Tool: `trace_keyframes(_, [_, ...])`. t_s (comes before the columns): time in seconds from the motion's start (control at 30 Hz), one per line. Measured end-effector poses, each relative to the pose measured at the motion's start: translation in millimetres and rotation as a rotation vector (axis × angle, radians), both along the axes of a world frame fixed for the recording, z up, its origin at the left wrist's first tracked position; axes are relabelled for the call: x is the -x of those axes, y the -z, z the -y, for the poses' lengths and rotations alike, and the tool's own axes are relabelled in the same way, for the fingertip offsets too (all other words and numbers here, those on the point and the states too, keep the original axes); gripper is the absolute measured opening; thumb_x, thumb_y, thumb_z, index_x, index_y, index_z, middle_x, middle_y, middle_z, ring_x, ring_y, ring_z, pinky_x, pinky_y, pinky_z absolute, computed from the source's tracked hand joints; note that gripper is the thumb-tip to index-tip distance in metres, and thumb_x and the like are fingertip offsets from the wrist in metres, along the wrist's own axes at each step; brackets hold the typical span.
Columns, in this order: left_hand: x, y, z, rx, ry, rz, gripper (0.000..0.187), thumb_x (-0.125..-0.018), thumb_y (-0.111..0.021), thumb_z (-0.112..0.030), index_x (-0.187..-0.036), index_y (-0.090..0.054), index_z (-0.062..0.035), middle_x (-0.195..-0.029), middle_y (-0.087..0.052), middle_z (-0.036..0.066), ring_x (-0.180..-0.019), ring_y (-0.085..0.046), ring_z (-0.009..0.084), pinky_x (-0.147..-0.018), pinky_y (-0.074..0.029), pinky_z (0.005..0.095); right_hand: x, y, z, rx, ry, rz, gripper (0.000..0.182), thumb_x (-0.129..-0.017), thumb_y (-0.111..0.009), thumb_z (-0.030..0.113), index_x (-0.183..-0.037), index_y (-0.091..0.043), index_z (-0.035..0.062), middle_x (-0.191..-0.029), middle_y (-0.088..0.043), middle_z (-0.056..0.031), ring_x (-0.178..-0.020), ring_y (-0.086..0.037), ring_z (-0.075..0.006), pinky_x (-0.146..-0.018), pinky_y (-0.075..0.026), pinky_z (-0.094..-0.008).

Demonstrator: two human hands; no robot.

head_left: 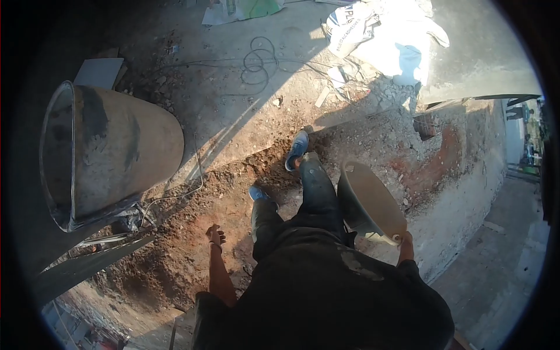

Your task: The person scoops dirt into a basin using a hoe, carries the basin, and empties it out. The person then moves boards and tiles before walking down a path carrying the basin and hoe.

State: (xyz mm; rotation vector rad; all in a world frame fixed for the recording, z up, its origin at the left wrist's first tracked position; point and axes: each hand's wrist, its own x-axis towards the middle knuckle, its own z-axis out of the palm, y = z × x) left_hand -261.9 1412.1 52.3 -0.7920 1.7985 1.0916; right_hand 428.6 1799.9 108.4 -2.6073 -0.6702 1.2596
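By its rim, my right hand [405, 244] grips a shallow round mortar pan [376, 201]. The pan hangs tilted on edge beside my right leg, its dusty brown inside facing outward. My left hand [216, 235] hangs out to the side over the reddish soil [192, 233]. Its fingers are loosely bent and a little apart, with nothing seen in them. Below me, my feet in blue shoes [298, 146] stand on the broken soil strip, one ahead of the other.
A large drum-like container [122, 140] lies to the left, with a thin wire near its base. Ahead, loose cable coils [256, 64] and rubble cover the concrete. White sacks [353, 26] sit in sunlight at the upper right. A low rough wall edge [461, 227] runs along the right.
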Motion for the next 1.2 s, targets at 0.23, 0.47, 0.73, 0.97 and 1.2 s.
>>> trace_keyframes(0.23, [-24,16,29,0.261,0.161,0.192,0.035,-0.089,-0.041,-0.031,-0.097,-0.051,0.0014,-0.045,-0.036,0.003,-0.031,-0.029,0.0119,-0.033,-0.028,0.0280,16,-60,26,0.032,-0.003,0.175,0.015,-0.074,-0.058,0.017,-0.083,-0.058,0.0040,-0.062,-0.057,-0.0122,-0.049,-0.055,-0.0228,-0.040,-0.041,-0.0390])
trace_keyframes(0.47, [57,-29,-68,0.068,0.236,-0.152,0.023,-0.088,-0.043,-0.023,-0.091,-0.053,-0.0020,-0.050,-0.045,0.006,-0.033,-0.034,0.0115,-0.033,-0.028,0.0272,16,-46,53,0.339,-0.610,0.267,0.024,-0.076,-0.055,0.021,-0.078,-0.059,-0.0024,-0.058,-0.056,-0.0141,-0.045,-0.055,-0.0220,-0.040,-0.043,-0.0352])
trace_keyframes(0.73, [83,-37,-112,-0.172,0.224,-0.315,0.032,-0.086,-0.048,-0.031,-0.078,-0.055,0.0000,-0.052,-0.046,0.004,-0.036,-0.040,0.0105,-0.032,-0.029,0.0247,18,-60,80,0.102,-0.261,0.300,0.026,-0.076,-0.051,0.021,-0.081,-0.061,-0.0020,-0.072,-0.062,-0.0155,-0.058,-0.060,-0.0257,-0.052,-0.047,-0.0366])
trace_keyframes(0.97, [69,51,-53,0.179,0.246,-0.210,0.037,-0.086,-0.046,-0.038,-0.095,-0.054,-0.0029,-0.052,-0.043,0.005,-0.036,-0.034,0.0131,-0.033,-0.028,0.0264,6,-56,32,0.089,-0.261,0.548,0.040,-0.078,-0.044,0.035,-0.091,-0.063,0.0020,-0.093,-0.061,-0.0191,-0.091,-0.059,-0.0289,-0.076,-0.046,-0.0381])
trace_keyframes(1.2, [84,85,-89,0.238,0.233,-0.196,0.035,-0.084,-0.047,-0.039,-0.086,-0.052,-0.0038,-0.057,-0.046,0.008,-0.039,-0.037,0.0183,-0.035,-0.029,0.0293,7,-114,90,0.099,-0.512,0.544,0.039,-0.078,-0.044,0.038,-0.080,-0.064,0.0037,-0.078,-0.064,-0.0144,-0.076,-0.063,-0.0282,-0.060,-0.050,-0.0361])
